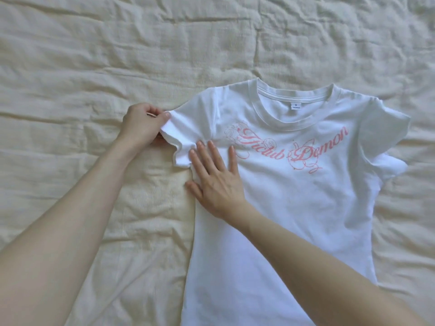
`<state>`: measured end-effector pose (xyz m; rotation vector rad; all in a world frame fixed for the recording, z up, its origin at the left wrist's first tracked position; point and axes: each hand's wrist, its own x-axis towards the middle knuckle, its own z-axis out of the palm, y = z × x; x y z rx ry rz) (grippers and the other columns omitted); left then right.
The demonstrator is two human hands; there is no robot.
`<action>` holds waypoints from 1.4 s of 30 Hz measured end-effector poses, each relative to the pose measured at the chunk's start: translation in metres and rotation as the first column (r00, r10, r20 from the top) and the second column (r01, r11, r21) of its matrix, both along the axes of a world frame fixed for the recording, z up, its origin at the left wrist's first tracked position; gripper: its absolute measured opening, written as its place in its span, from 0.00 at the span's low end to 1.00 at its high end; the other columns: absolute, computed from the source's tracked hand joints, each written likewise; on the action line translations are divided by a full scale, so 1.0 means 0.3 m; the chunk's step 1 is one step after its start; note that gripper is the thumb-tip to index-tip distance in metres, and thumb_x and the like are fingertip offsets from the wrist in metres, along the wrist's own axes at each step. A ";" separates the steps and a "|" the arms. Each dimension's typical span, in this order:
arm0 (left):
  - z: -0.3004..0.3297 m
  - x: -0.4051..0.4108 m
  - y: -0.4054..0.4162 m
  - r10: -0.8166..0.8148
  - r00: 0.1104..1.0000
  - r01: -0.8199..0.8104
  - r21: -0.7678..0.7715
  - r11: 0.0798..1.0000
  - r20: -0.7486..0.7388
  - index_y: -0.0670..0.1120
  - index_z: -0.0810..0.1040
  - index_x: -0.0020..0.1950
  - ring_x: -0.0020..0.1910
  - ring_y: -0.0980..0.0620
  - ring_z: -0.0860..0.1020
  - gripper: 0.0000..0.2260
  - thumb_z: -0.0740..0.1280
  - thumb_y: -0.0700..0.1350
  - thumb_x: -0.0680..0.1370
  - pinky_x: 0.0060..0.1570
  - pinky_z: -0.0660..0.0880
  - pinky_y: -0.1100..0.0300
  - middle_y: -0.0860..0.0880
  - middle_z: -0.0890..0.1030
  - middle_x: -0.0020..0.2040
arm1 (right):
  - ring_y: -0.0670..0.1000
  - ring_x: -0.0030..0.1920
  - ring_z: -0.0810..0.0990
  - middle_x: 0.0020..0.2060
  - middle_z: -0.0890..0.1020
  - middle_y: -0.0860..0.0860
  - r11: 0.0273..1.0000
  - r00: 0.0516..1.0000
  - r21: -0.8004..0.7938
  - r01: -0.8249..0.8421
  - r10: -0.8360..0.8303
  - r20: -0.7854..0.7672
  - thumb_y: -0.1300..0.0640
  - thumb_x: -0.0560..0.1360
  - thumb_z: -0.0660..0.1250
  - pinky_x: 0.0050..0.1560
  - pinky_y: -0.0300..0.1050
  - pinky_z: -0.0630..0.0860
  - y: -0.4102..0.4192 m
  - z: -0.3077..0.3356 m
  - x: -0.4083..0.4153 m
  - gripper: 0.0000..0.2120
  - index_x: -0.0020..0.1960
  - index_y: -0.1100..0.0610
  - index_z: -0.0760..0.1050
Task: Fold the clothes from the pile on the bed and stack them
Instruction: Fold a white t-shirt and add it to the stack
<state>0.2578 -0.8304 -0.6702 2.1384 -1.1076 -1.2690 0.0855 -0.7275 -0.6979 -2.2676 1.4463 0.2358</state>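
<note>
Fingers of your left hand (138,124) pinched the sleeve (181,142) at nine o'clock, while your right hand (215,175) lay flat, fingers spread, on the white T-shirt (294,196). It lay face up on the bedspread (94,55), centre-right, still unfolded; no pile or stack showed.
</note>
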 end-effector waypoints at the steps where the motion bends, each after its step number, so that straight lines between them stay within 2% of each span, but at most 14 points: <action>1: 0.017 -0.012 -0.002 -0.009 1.000 0.010 -0.026 1.000 0.021 0.45 0.76 0.42 0.43 0.43 0.81 0.04 0.68 0.44 0.76 0.44 0.81 0.45 0.40 0.80 0.46 | 0.54 0.77 0.42 0.77 0.47 0.52 1.000 0.999 0.011 -0.002 0.001 0.046 0.43 0.80 0.50 0.72 0.63 0.36 -0.004 0.009 -0.005 0.30 0.78 0.54 0.47; 4: 0.091 -0.091 0.017 -0.071 0.993 0.085 -0.156 0.984 0.093 0.46 0.76 0.46 0.44 0.43 0.81 0.03 0.67 0.44 0.76 0.42 0.80 0.45 0.44 0.80 0.43 | 0.56 0.75 0.56 0.76 0.57 0.56 0.994 0.932 0.057 0.097 -0.111 0.345 0.57 0.79 0.56 0.73 0.58 0.49 -0.004 0.067 -0.064 0.24 0.75 0.57 0.60; 7: 0.171 -0.236 0.083 -0.207 0.978 0.202 -0.237 0.950 0.004 0.46 0.76 0.47 0.38 0.46 0.80 0.01 0.67 0.43 0.77 0.43 0.80 0.49 0.54 0.77 0.37 | 0.54 0.67 0.71 0.67 0.73 0.56 0.859 0.646 0.170 0.482 -0.480 0.593 0.65 0.77 0.56 0.67 0.45 0.64 0.041 0.129 -0.181 0.17 0.65 0.61 0.73; 10: 0.190 -0.379 0.183 -0.475 0.868 0.446 -0.188 0.875 -0.147 0.45 0.78 0.55 0.28 0.59 0.76 0.07 0.65 0.43 0.78 0.32 0.74 0.67 0.54 0.78 0.35 | 0.49 0.57 0.78 0.54 0.79 0.43 0.551 0.284 0.429 0.716 -0.791 0.542 0.61 0.81 0.55 0.59 0.46 0.73 0.074 0.171 -0.297 0.12 0.59 0.52 0.74; 12: 0.162 -0.407 0.226 -0.462 0.886 0.441 -0.240 0.865 -0.036 0.46 0.80 0.53 0.30 0.61 0.76 0.07 0.64 0.42 0.78 0.34 0.69 0.71 0.53 0.79 0.35 | 0.48 0.54 0.78 0.52 0.79 0.44 0.473 0.225 0.442 0.762 -0.833 0.505 0.59 0.81 0.55 0.57 0.45 0.74 0.051 0.180 -0.337 0.11 0.58 0.50 0.74; 14: 0.124 -0.376 0.239 -0.235 0.964 0.263 -0.308 0.914 0.127 0.43 0.81 0.50 0.38 0.53 0.77 0.06 0.64 0.39 0.78 0.41 0.70 0.64 0.48 0.81 0.39 | 0.50 0.56 0.77 0.54 0.77 0.47 0.508 0.297 0.356 0.784 -0.811 0.504 0.58 0.80 0.57 0.57 0.43 0.72 -0.012 0.184 -0.338 0.12 0.60 0.54 0.74; 16: 0.078 -0.323 0.240 -0.054 0.974 0.114 -0.271 0.956 0.220 0.41 0.79 0.51 0.45 0.46 0.77 0.06 0.64 0.40 0.77 0.45 0.69 0.60 0.46 0.79 0.43 | 0.53 0.59 0.74 0.56 0.76 0.52 0.638 0.484 0.170 0.751 -0.706 0.517 0.59 0.79 0.60 0.60 0.46 0.69 -0.100 0.183 -0.305 0.13 0.63 0.58 0.74; 19: 0.002 -0.282 0.266 -0.080 0.979 0.101 -0.106 0.989 0.187 0.42 0.76 0.54 0.46 0.49 0.76 0.10 0.66 0.48 0.78 0.42 0.66 0.65 0.50 0.77 0.44 | 0.58 0.69 0.67 0.67 0.71 0.58 0.867 0.809 -0.067 0.494 -0.429 0.402 0.58 0.79 0.59 0.68 0.52 0.62 -0.225 0.152 -0.231 0.18 0.68 0.61 0.70; 22: -0.024 -0.295 0.296 -0.102 0.987 0.115 -0.107 0.988 0.125 0.45 0.75 0.55 0.41 0.52 0.75 0.12 0.67 0.50 0.76 0.38 0.64 0.67 0.56 0.75 0.38 | 0.55 0.76 0.50 0.76 0.55 0.56 0.970 0.966 -0.098 0.224 -0.207 0.156 0.54 0.82 0.52 0.74 0.54 0.46 -0.288 0.086 -0.189 0.24 0.76 0.59 0.56; 29: -0.035 -0.289 0.389 -0.165 0.929 0.173 0.006 0.985 0.332 0.48 0.72 0.54 0.47 0.43 0.77 0.11 0.63 0.54 0.78 0.37 0.64 0.56 0.52 0.77 0.41 | 0.50 0.76 0.39 0.77 0.42 0.49 0.994 0.986 -0.106 0.022 -0.039 -0.163 0.45 0.82 0.42 0.72 0.56 0.33 -0.344 -0.028 -0.150 0.27 0.78 0.53 0.41; 33: 0.005 -0.292 0.421 -0.193 0.860 0.256 -0.072 0.964 0.472 0.43 0.72 0.60 0.50 0.41 0.77 0.16 0.67 0.49 0.76 0.41 0.71 0.52 0.45 0.78 0.52 | 0.52 0.77 0.43 0.77 0.46 0.51 0.985 0.996 -0.156 0.071 -0.079 -0.051 0.46 0.82 0.45 0.72 0.56 0.34 -0.302 -0.004 -0.163 0.26 0.78 0.53 0.45; 36: 0.017 -0.300 0.453 -0.308 0.682 0.515 -0.136 0.847 0.663 0.42 0.73 0.65 0.59 0.37 0.75 0.19 0.66 0.43 0.75 0.53 0.73 0.45 0.41 0.76 0.61 | 0.54 0.77 0.46 0.77 0.49 0.52 0.988 0.998 -0.146 0.058 -0.057 0.011 0.50 0.82 0.48 0.72 0.57 0.35 -0.193 0.032 -0.204 0.25 0.77 0.54 0.50; 39: 0.016 -0.322 0.479 -0.538 0.469 0.725 0.042 0.687 0.700 0.45 0.70 0.70 0.71 0.40 0.65 0.21 0.55 0.50 0.79 0.66 0.63 0.38 0.45 0.69 0.71 | 0.53 0.77 0.46 0.77 0.51 0.52 0.994 0.996 -0.067 0.089 -0.089 0.001 0.51 0.82 0.49 0.72 0.56 0.34 -0.068 0.046 -0.283 0.24 0.77 0.53 0.53; 42: 0.013 -0.342 0.476 -0.597 0.455 0.721 0.119 0.682 0.661 0.43 0.69 0.71 0.73 0.41 0.61 0.22 0.61 0.51 0.79 0.68 0.52 0.33 0.44 0.67 0.73 | 0.59 0.75 0.58 0.74 0.62 0.57 0.959 0.963 -0.110 0.260 -0.249 0.106 0.57 0.79 0.56 0.73 0.62 0.46 0.028 0.094 -0.382 0.22 0.73 0.58 0.65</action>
